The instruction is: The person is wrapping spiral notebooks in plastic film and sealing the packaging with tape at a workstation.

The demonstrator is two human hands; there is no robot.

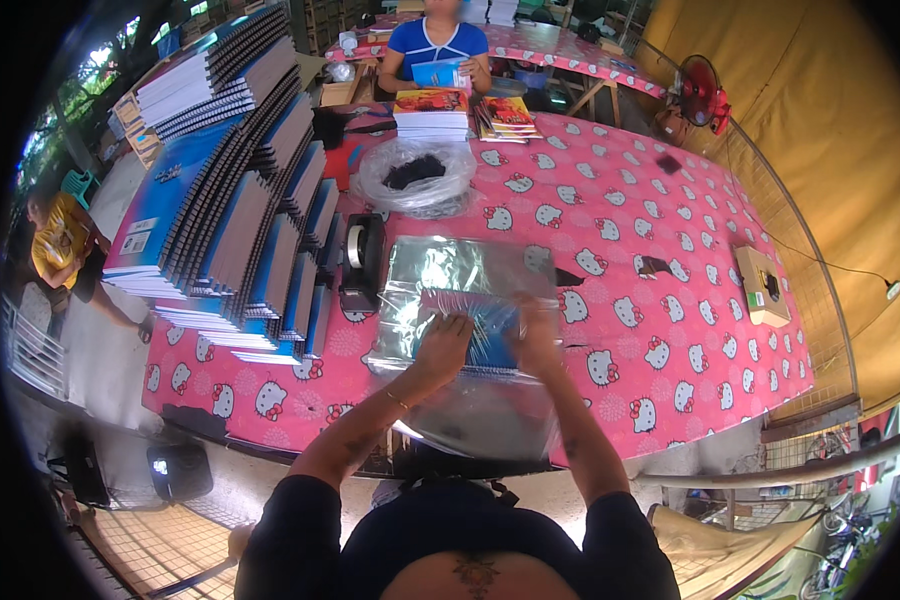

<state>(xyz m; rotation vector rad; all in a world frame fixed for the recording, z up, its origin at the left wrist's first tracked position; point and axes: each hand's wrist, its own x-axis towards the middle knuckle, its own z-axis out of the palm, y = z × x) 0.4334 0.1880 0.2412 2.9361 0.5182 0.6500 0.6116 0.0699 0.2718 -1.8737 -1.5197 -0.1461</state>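
Observation:
A blue spiral notebook (pixel 492 330) lies inside clear plastic in front of me, its coil along the near edge. My left hand (pixel 445 347) is closed at the notebook's left side, fingers bent over the plastic. On the right side my right hand (pixel 536 338) touches the plastic, its fingers smeared by motion. Beneath the notebook spreads a stack of shiny clear plastic sleeves (pixel 420 262), and loose plastic hangs toward the table's near edge. A black device with a pale handle (pixel 362 262), perhaps a tape dispenser, stands just left of the sleeves.
Tall piles of spiral notebooks (pixel 195 215) fill the left side. Beyond the sleeves sits a clear plastic bag (pixel 417 175) with black contents. A co-worker (pixel 437 50) holds a blue book behind stacked books (pixel 432 115). A small cardboard box (pixel 762 287) lies right on the pink tablecloth (pixel 660 340).

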